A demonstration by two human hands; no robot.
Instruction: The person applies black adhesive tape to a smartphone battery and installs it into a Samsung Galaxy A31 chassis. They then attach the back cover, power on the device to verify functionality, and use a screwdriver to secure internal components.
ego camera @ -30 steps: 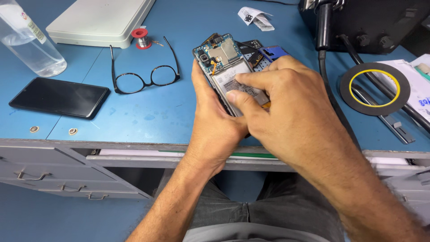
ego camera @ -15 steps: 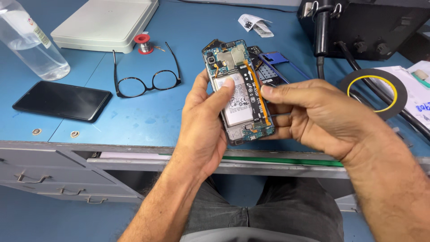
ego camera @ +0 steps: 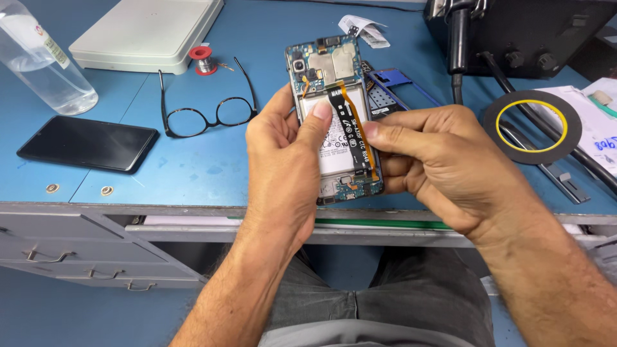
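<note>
An opened smartphone (ego camera: 334,83) with its back cover off shows a green circuit board, a white battery and a black-and-orange flex cable down the middle. My left hand (ego camera: 283,160) grips its left side, the thumb pressing on the flex cable. My right hand (ego camera: 443,160) holds the right edge, thumb tip resting on the cable beside the left thumb. The phone is raised above the blue table's (ego camera: 212,167) front edge.
A black phone (ego camera: 87,144) lies screen-up at left, with black glasses (ego camera: 205,112), a red solder spool (ego camera: 202,58), a white flat box (ego camera: 148,32) and a clear bottle (ego camera: 38,64). At right are a black tape roll (ego camera: 533,125), a blue phone frame (ego camera: 392,87) and a black station (ego camera: 533,32).
My right hand has drawn back from covering the phone to its right edge, exposing the battery and flex cable. The phone now stands more upright and both thumbs rest on the cable.
</note>
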